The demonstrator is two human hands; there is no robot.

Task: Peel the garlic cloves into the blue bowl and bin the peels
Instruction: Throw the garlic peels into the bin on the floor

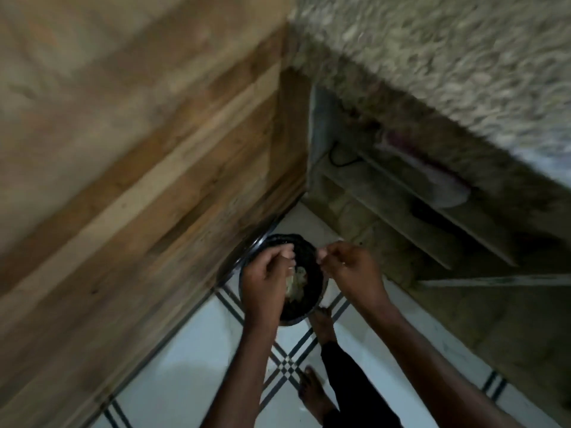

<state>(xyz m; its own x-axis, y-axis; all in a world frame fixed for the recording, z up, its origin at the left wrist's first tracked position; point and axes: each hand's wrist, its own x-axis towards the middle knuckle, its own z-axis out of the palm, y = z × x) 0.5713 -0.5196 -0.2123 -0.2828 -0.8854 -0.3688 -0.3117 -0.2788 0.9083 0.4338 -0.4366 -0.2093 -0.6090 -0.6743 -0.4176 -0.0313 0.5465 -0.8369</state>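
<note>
Left fingers (285, 253) curled over pale garlic peels (296, 284) above the black bin (304, 307) standing on the tiled floor (197, 350) by the wooden panel (154, 165); right fingers (324, 257) pinched together over the bin's far rim, contents too blurred to tell. Likely trouble: light peels drifting past the rim onto the floor near the bare feet (323, 327) if released too high. No blue bowl in view.
</note>
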